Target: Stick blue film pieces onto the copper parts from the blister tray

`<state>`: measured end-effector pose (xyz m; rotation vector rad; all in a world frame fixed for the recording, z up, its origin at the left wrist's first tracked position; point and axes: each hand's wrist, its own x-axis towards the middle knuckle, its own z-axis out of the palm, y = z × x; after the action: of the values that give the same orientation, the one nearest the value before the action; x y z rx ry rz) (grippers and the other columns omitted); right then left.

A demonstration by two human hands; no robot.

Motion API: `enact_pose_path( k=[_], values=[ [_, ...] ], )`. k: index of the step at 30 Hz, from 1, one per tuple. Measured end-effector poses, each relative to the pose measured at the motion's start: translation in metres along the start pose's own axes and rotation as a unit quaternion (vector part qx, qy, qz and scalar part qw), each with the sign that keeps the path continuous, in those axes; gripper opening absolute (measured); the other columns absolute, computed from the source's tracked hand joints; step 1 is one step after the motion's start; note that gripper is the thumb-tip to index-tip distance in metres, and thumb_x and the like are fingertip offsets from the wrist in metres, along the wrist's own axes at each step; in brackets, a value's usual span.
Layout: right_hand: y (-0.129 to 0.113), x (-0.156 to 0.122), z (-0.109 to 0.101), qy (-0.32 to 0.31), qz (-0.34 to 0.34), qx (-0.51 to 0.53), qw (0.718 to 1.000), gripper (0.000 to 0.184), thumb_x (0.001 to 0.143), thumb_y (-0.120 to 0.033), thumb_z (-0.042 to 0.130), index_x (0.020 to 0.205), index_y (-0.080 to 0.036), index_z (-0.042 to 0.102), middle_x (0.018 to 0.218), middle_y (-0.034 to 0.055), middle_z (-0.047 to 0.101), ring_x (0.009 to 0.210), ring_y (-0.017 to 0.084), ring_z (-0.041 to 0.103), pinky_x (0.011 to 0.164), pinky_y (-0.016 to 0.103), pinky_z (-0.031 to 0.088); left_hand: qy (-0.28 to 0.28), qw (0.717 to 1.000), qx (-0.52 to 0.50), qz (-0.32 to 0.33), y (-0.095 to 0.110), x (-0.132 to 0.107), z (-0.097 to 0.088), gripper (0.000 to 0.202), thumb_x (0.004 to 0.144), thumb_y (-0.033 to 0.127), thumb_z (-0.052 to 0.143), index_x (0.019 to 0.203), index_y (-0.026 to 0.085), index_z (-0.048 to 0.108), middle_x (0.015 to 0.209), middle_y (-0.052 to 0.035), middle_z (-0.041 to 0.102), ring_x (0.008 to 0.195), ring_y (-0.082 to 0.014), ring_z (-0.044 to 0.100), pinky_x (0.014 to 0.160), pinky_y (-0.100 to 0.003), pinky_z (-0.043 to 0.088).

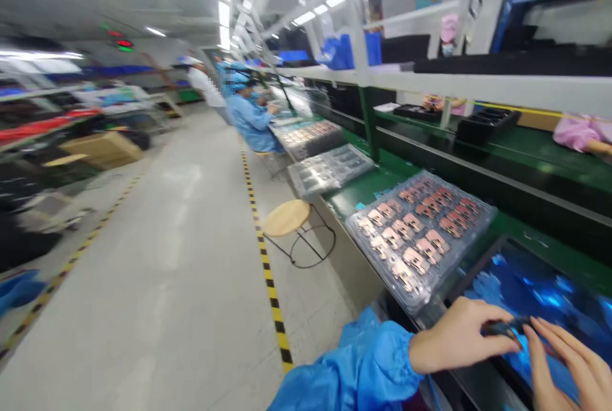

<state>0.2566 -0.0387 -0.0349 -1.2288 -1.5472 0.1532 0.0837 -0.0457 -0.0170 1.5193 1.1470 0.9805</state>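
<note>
At the lower right, my left hand [461, 334] pinches a small dark part [507, 327] between thumb and fingers. My right hand [568, 357] has its fingertips closed on the other end of the same part. Blur hides what kind of part it is. Both hands are above a black-rimmed tray [514, 248] with shiny blue film [526, 290] inside. Left of it lies a clear plastic blister tray [356, 223] with rows of copper-coloured metal pieces [415, 258].
An empty-looking clear tray [329, 169] and another filled tray [310, 137] lie farther along the green bench [392, 172]. A round wooden stool [287, 216] stands in the aisle. A co-worker in blue [251, 118] sits beyond; a pink sleeve [578, 132] shows across the bench.
</note>
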Motion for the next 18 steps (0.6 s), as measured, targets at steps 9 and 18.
enact_pose_path(
  k=[9, 18],
  values=[
    [-0.022, 0.010, -0.010, 0.018, -0.120, -0.080, 0.989, 0.021, 0.098, -0.012, 0.076, 0.111, -0.029, 0.076, 0.098, 0.0046, 0.081, 0.093, 0.024, 0.075, 0.083, 0.043, 0.063, -0.043, 0.972, -0.216, -0.080, 0.021, 0.000, -0.007, 0.035, 0.098, 0.048, 0.074, 0.118, 0.023, 0.087, 0.118, -0.0087, 0.082, 0.108, -0.0309, 0.075, 0.084, -0.038, 0.067],
    [-0.030, -0.003, -0.016, -0.040, -0.153, -0.107, 0.982, 0.030, 0.098, -0.009, 0.073, 0.120, -0.029, 0.076, 0.105, 0.0046, 0.083, 0.101, 0.023, 0.074, 0.092, 0.040, 0.064, -0.017, 0.907, -0.386, -0.170, 0.003, 0.000, 0.000, 0.042, 0.087, 0.047, 0.090, 0.119, 0.020, 0.086, 0.119, -0.0113, 0.080, 0.099, -0.0252, 0.073, 0.080, -0.035, 0.065]
  ],
)
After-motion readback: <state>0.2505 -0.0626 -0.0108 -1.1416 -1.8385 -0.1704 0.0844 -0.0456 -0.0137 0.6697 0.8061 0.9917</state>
